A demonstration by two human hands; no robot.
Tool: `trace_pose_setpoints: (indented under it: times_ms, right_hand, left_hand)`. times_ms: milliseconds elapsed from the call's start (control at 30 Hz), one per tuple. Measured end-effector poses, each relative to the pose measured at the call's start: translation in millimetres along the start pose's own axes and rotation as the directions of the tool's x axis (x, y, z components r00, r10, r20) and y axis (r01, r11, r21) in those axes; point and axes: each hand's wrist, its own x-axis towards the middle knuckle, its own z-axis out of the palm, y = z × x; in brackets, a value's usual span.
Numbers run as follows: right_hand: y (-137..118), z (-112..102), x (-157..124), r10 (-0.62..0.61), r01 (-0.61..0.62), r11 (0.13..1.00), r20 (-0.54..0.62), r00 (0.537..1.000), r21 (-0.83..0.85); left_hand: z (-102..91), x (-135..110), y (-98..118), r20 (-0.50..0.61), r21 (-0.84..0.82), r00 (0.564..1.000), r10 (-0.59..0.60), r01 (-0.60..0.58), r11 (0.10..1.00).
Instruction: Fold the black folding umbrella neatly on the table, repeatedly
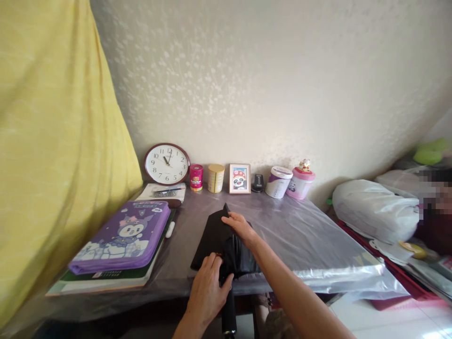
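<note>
A black folding umbrella (208, 235) lies at the table's front edge, its canopy loosely gathered with the panels spread out to both sides. Its dark handle (229, 313) points toward me and juts past the edge. My left hand (209, 287) is closed around the umbrella where canopy meets shaft, thumb on the right side. Farther up, my right hand (240, 227) pinches a fold of the black fabric near the pointed far end. Part of the canopy is hidden behind my right wrist.
Left of the umbrella are a purple cartoon binder (127, 233) on books and a white marker (170, 229). Along the wall stand a clock (167, 163), a red tin (196, 178), a yellow tin (216, 179), a framed panda picture (239, 179) and tubs (278, 182). Bags (374, 209) lie right.
</note>
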Motion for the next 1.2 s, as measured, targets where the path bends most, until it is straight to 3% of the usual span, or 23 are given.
trace_pose_setpoints:
  times_ms: [200,433,667,1000,1200]
  right_hand:
    - [12,8,3,0.033,-0.034,0.997,-0.009,0.999,-0.076]
    - [20,8,9,0.013,-0.029,0.959,-0.060,0.998,-0.280]
    - [18,11,9,-0.004,-0.013,0.944,-0.050,0.999,-0.331]
    - [22,11,12,0.016,-0.032,0.919,-0.044,0.999,-0.392]
    - [28,9,17,0.006,-0.021,0.896,-0.035,0.999,-0.444]
  left_hand:
    - [1.2,0,0,-0.004,0.027,1.000,-0.018,0.018,0.999]
    - [-1.5,2,2,0.006,0.002,1.000,-0.027,0.027,1.000]
    - [-4.7,1,4,0.025,0.014,0.999,-0.020,0.020,1.000]
    - [-12.1,3,4,-0.061,-0.022,0.997,0.036,-0.038,0.999]
    - [-15.1,3,7,-0.182,-0.030,0.981,0.064,-0.070,0.997]
